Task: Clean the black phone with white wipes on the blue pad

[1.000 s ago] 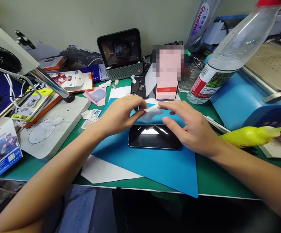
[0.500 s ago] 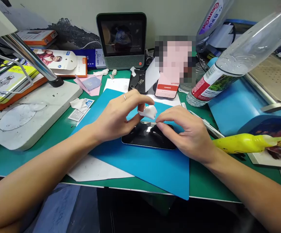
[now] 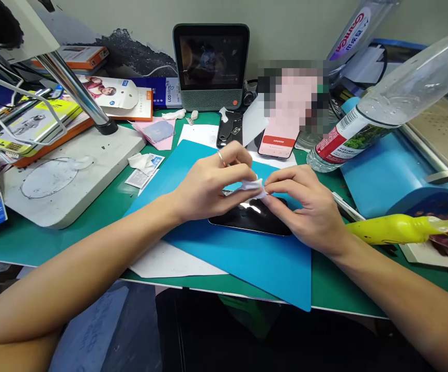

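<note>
A crumpled white wipe (image 3: 252,184) is pinched between the thumb and fingers of my left hand (image 3: 219,181), which wears a ring. The wipe is just above a smartphone (image 3: 250,219), whose glossy black screen faces up on the blue mat (image 3: 224,253). From the right, my right hand (image 3: 305,206) brings thumb and index fingertip together at the wipe's end. Whatever lies between those two fingertips is too small to make out. My left hand hides the phone's far left part, and my right hand covers its right end.
Behind the mat stand a smart display (image 3: 212,67) and a second phone (image 3: 278,144) with a lit pink screen. At right are a tilted plastic bottle (image 3: 348,134), a yellow squeeze bottle (image 3: 394,229) and a blue machine (image 3: 386,175). A lamp base (image 3: 76,178) stands at left.
My left hand has brought the wipe right and down to my right fingertips. My right fingertips have lifted slightly from the phone's far edge. The view has shifted a little left.
</note>
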A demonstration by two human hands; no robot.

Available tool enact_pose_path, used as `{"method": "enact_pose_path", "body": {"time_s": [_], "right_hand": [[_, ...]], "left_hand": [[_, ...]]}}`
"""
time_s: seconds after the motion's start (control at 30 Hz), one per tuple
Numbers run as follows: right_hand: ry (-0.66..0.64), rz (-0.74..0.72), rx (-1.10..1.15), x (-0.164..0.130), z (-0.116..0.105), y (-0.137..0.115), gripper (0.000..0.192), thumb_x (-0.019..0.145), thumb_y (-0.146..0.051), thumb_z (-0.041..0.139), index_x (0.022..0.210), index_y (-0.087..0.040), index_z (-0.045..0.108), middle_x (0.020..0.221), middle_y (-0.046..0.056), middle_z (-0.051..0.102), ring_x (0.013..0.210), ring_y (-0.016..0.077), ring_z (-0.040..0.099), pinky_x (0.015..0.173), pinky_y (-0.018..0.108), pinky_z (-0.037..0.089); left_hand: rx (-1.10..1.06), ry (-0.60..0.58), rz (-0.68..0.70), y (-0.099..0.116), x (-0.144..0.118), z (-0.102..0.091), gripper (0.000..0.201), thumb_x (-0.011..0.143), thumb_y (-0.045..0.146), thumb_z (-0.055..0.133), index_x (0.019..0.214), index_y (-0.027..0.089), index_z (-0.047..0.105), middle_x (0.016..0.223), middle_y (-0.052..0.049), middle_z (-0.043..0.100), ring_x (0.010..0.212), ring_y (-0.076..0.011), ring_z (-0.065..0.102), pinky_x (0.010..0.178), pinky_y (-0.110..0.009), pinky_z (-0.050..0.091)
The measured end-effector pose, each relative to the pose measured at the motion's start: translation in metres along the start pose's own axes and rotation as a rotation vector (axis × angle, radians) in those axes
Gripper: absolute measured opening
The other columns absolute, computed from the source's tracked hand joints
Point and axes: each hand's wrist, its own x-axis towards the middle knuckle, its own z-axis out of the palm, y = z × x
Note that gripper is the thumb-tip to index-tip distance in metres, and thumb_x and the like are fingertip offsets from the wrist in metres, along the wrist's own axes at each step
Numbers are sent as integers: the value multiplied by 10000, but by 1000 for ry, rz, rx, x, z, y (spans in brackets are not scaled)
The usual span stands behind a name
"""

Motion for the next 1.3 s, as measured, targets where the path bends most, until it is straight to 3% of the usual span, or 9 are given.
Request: {"method": "enact_pose_path", "body": {"time_s": [0.1,0.2,0.3,0.47,0.57,0.77,0.93,1.1,1.3], "right_hand": [[-11,-11,2,0,0,0,149,915,-154,709,998,-279,709,999,41,731,930,244,678,837,442,527],[-17,-32,3,0,-1,0,182,906,-132,712,1011,-280,701,1007,44,741,935,251,686,841,452,526],[-4,-38,0,-1,-2,0,210,900,-119,714,1027,-286,698,1016,49,748,943,261,692,843,467,529],[5,-53,7,-3,-3,2,224,901,-119,705,1039,-295,701,1024,49,758,954,272,699,848,485,531],[23,-41,23,-5,-4,4,198,912,-132,693,1018,-300,702,1014,44,758,955,272,698,856,488,531],[49,61,68,-8,-4,7,124,940,-205,670,981,-312,718,999,30,761,958,276,690,885,501,526],[61,121,94,-9,-4,6,108,947,-230,652,941,-309,725,996,29,759,968,275,678,904,507,519],[73,141,116,-10,-7,4,99,937,-250,653,899,-301,728,985,30,754,1010,279,675,934,498,513],[90,155,128,-11,-8,4,112,939,-245,646,894,-310,726,987,33,753,1016,288,671,944,523,516]], "left_hand": [[106,-1,-35,-4,0,-7,149,975,246,655,855,230,569,1143,-99,676,864,-176,647,729,-338,544],[180,-80,-48,-9,1,-17,174,1010,271,583,844,240,542,927,-59,691,817,-186,654,726,-345,520],[232,-203,-76,-14,2,-27,209,1021,363,579,852,241,558,704,2,607,640,-159,599,595,-312,431],[339,-317,-42,-17,6,-48,336,1011,414,601,734,226,571,558,43,472,502,-131,454,541,-321,284],[380,-416,-111,-17,10,-56,414,1002,422,596,645,224,524,546,36,452,501,-135,401,551,-327,251],[286,-585,-243,-18,9,-47,272,937,362,637,739,212,525,590,47,460,516,-120,386,542,-308,222],[170,-707,-332,-12,12,-43,358,937,348,572,643,215,417,529,65,337,483,-105,311,517,-306,216],[204,-862,-494,-7,17,-50,110,831,274,571,812,196,646,650,25,594,569,-123,475,541,-274,332],[106,-942,-575,-7,18,-50,129,831,299,620,848,192,690,698,23,658,588,-116,521,552,-241,373]]}}
